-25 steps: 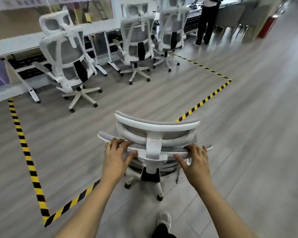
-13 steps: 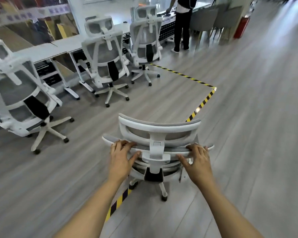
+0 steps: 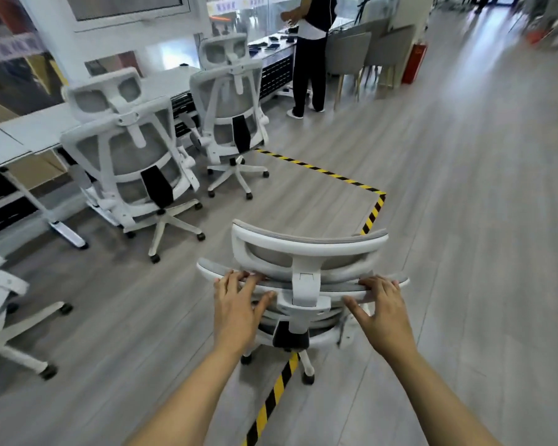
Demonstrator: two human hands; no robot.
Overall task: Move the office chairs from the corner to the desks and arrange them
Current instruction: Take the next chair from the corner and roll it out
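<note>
The task looks partly done. 2 white mesh chairs already stand backed up to the long white desk (image 3: 39, 130): the nearer parked chair (image 3: 132, 162) and the farther parked chair (image 3: 232, 114) beside it, with part of a 3rd chair (image 3: 4, 304) at the left edge. A 4th, the pushed chair (image 3: 303, 278), sits on open floor astride the striped floor tape (image 3: 271, 397), well apart from the desk. The left hand (image 3: 236, 312) and right hand (image 3: 382, 312) grip its backrest top edge, fingers (image 3: 239, 278) curled over and clamped on the frame. It has yet to be rolled in and lined up.
</note>
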